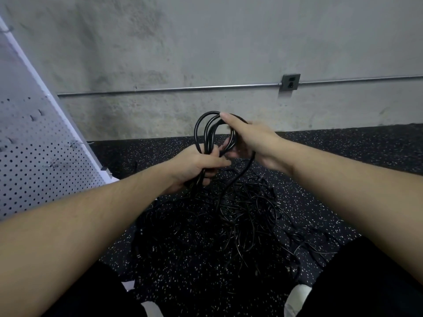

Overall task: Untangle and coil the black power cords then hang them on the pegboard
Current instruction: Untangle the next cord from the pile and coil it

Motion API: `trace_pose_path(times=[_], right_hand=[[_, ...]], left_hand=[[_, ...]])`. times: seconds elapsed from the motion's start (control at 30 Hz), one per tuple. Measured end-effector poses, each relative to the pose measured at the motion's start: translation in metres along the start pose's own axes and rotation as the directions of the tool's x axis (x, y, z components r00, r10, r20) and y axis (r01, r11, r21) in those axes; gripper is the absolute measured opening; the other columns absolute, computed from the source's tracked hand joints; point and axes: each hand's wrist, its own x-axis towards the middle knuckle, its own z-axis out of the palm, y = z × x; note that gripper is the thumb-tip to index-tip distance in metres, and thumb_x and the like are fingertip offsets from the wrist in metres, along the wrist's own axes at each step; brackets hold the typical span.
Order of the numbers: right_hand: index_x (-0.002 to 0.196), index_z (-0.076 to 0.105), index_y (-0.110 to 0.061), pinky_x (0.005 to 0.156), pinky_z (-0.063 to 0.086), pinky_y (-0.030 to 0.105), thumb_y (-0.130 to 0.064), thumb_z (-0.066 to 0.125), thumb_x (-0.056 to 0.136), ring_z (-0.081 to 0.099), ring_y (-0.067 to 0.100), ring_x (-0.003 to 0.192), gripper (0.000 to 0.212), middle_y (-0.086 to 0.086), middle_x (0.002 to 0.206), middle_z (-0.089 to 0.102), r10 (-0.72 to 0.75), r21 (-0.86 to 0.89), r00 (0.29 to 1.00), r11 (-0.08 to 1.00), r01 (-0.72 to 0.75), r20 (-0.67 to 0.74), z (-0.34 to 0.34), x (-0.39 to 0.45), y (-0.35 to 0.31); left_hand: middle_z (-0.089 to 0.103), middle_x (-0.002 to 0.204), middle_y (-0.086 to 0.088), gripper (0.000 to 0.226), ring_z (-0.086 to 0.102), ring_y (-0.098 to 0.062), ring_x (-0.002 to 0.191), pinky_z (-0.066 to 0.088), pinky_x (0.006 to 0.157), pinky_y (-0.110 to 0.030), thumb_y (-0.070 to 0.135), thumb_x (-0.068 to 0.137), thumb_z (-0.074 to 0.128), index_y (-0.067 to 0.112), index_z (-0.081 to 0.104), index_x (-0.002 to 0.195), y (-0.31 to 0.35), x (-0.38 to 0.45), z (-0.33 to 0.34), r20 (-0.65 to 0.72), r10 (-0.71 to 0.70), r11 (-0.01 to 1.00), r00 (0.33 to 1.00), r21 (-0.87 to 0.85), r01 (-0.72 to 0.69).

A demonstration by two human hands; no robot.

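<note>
Left hand [196,164] clenched round the base of a coil [211,131] of black cord, held up over the heap [233,216] on the floor [343,156]. Right hand [249,138] laid over the coil's upper right, thumb on top, grasping the loops; fingers behind mostly hidden. One strand [242,175] trailing from under the right hand down into the heap.

Likely trouble: that strand snagging in the heap and dragging other cords up, or loops slipping loose from the left hand if pulled hard. Could also twist and kink if wound against its lay.

Pegboard [34,156] well left of the coil, hooks [75,144] bare, partly cut off by the frame edge. Hard to tell how many cords make up the heap: black on dark floor, plugs barely distinguishable. Free end of the coil not visible.
</note>
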Motion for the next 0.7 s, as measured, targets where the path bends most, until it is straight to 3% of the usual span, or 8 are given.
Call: trace_pose_path(times=[0.07,0.17,0.27,0.4,0.5,0.57,0.63,0.7], right_hand=[[0.090,0.068,-0.013,0.076,0.063,0.032,-0.052,0.073,0.088,0.072,0.018,0.075,0.039,0.003,0.076,0.074,0.060,0.029,0.998,0.998,-0.061,0.029,0.002,-0.002,-0.001],[0.077,0.059,-0.018,0.094,0.058,0.036,-0.043,0.066,0.095,0.068,0.017,0.074,0.032,-0.002,0.065,0.066,0.036,0.216,0.995,0.975,-0.055,0.091,0.004,-0.003,-0.006],[0.071,0.045,-0.021,0.067,0.053,0.029,-0.040,0.060,0.100,0.045,0.009,0.048,0.038,-0.008,0.052,0.042,0.038,0.419,0.995,0.905,-0.072,0.090,0.012,0.001,-0.013],[0.065,0.035,-0.024,0.037,0.019,0.019,-0.034,0.062,0.098,0.015,0.006,0.040,0.044,-0.010,0.050,0.021,0.087,0.543,0.995,0.839,-0.043,-0.054,0.018,0.008,-0.019],[0.064,0.031,-0.025,0.034,0.012,0.019,-0.034,0.063,0.098,0.012,0.006,0.041,0.047,-0.010,0.049,0.019,0.060,0.577,0.996,0.817,-0.009,-0.070,0.013,0.009,-0.022],[0.064,0.030,-0.025,0.034,0.013,0.018,-0.036,0.061,0.099,0.011,0.006,0.040,0.048,-0.010,0.048,0.018,0.040,0.573,0.998,0.819,-0.009,-0.041,0.009,0.009,-0.022],[0.064,0.029,-0.025,0.034,0.013,0.017,-0.038,0.059,0.100,0.011,0.006,0.041,0.049,-0.010,0.048,0.017,0.032,0.565,0.999,0.825,-0.018,-0.015,0.006,0.011,-0.022],[0.064,0.030,-0.025,0.035,0.015,0.017,-0.041,0.059,0.100,0.011,0.007,0.043,0.049,-0.010,0.050,0.017,0.021,0.535,1.000,0.845,-0.010,-0.013,0.005,0.012,-0.021]], left_hand=[[0.054,0.075,0.003,0.023,0.040,-0.009,0.056,0.035,0.049,-0.021,0.005,0.091,0.070,0.009,0.055,0.107,-0.001,-0.003,-0.002,0.002,-0.003,1.000,1.000,0.013,0.003],[0.068,0.088,-0.001,0.035,0.058,-0.014,0.072,0.048,0.063,-0.029,0.011,0.078,0.078,0.006,0.061,0.108,0.002,-0.003,-0.005,-0.039,0.030,0.997,0.999,0.066,-0.028],[0.064,0.109,-0.013,0.029,0.057,-0.026,0.101,0.043,0.088,-0.044,0.017,0.065,0.085,0.014,0.059,0.077,0.005,-0.003,-0.009,0.004,0.021,0.998,1.000,0.062,-0.021],[0.064,0.079,-0.003,0.027,0.060,-0.018,0.075,0.047,0.067,-0.029,-0.003,0.079,0.072,0.020,0.056,0.078,0.006,-0.003,0.004,0.110,0.019,1.000,0.994,-0.006,-0.018],[0.075,0.093,-0.007,0.023,0.072,-0.020,0.091,0.054,0.068,-0.023,-0.011,0.090,0.053,0.012,0.054,0.088,0.013,-0.002,0.012,0.173,0.040,0.998,0.984,-0.063,-0.029],[0.072,0.098,-0.012,0.015,0.072,-0.030,0.100,0.058,0.080,-0.032,-0.001,0.092,0.056,0.013,0.063,0.093,0.017,-0.003,0.012,0.223,0.029,0.991,0.974,-0.137,0.002],[0.066,0.091,-0.010,0.010,0.071,-0.029,0.086,0.056,0.095,-0.051,0.011,0.093,0.062,0.017,0.071,0.092,0.020,-0.003,0.013,0.233,-0.001,0.979,0.973,-0.196,0.048],[0.058,0.082,-0.005,0.009,0.059,-0.019,0.068,0.060,0.089,-0.053,0.020,0.095,0.061,0.017,0.070,0.095,0.021,-0.004,0.018,0.212,-0.021,0.968,0.977,-0.241,0.074]])
